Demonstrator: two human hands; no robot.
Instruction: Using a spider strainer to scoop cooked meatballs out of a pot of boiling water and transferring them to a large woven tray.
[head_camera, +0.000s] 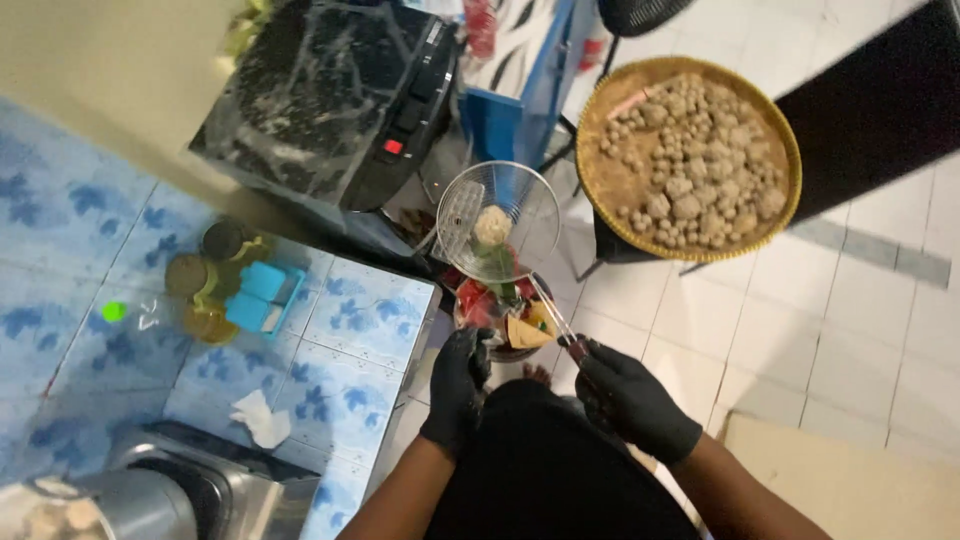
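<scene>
The blue-patterned tiled counter (340, 370) lies left of the small bowl (497, 318); a round woven tray (600, 170) of brown lumps sits up and right of it. The wire strainer (497, 222) hangs over the bowl, carrying one pale ball (492, 225). The right hand (632, 400), black-gloved, has fingers wrapped around the strainer's handle; the left hand (458, 385), fingers curled, grips the bowl's rim.

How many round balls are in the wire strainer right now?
1: a single pale ball sits in the middle of the wire strainer, above the bowl. None seems hidden.
</scene>
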